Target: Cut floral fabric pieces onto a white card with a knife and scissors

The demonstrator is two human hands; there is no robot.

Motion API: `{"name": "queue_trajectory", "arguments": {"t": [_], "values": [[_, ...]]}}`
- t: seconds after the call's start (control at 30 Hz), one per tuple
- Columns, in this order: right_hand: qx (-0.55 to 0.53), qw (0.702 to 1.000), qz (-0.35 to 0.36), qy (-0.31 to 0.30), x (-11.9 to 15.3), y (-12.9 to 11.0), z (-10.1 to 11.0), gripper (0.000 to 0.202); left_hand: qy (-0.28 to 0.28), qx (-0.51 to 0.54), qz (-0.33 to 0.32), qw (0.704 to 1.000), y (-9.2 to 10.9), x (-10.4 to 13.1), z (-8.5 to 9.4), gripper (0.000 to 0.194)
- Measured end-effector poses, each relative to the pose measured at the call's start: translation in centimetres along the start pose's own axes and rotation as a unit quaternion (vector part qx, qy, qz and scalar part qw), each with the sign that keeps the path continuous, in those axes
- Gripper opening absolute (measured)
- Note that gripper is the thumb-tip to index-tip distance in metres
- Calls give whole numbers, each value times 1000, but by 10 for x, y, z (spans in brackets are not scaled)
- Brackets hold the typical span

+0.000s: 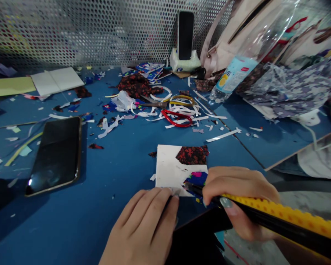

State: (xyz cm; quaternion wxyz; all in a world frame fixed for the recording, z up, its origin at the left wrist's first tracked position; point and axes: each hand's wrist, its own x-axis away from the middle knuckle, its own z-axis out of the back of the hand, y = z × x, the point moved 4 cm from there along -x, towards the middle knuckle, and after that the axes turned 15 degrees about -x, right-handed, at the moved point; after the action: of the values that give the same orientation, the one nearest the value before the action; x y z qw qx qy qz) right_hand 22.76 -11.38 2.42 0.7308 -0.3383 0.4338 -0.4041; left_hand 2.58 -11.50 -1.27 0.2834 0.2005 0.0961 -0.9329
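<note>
A small square white card [167,165] lies on the blue table, with a dark red-and-black patterned scrap [193,155] on its upper right and a blue scrap with a pink spot [195,177] on its lower right. My left hand [146,224] has its fingertips on the card's lower edge, fingers closed together, gripping it against the table. In my right hand [241,198] is a long yellow-and-black utility knife [287,217]. Its dark tip reaches the left edge of the blue scrap. The lower part of the blue scrap is hidden behind my right hand and the knife.
A phone [56,154] lies at left; another phone [185,35] stands on a tissue pack. Scissors [178,116] rest among paper strips. A plastic bottle [237,73], fabric [295,88] and a bag [223,33] are at right. Behind rises a perforated metal panel [99,29].
</note>
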Motion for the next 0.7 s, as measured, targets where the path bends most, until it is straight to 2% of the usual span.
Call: {"name": "queue_trajectory", "arguments": {"t": [0.37,0.5,0.57,0.67,0.7], "values": [[-14,1000,6,1,-1,-6,0,13,-8,6,8,1000,0,-2,0,34],[-12,1000,0,6,-2,-7,5,24,3,14,13,1000,0,-2,1,34],[-3,999,-13,40,2,-6,13,27,3,15,13,1000,1,-2,0,34],[49,992,-52,104,22,3,29,10,-1,4,5,1000,2,0,-1,35],[55,994,-40,92,31,5,31,13,-4,-1,0,1000,2,0,-2,35]]}}
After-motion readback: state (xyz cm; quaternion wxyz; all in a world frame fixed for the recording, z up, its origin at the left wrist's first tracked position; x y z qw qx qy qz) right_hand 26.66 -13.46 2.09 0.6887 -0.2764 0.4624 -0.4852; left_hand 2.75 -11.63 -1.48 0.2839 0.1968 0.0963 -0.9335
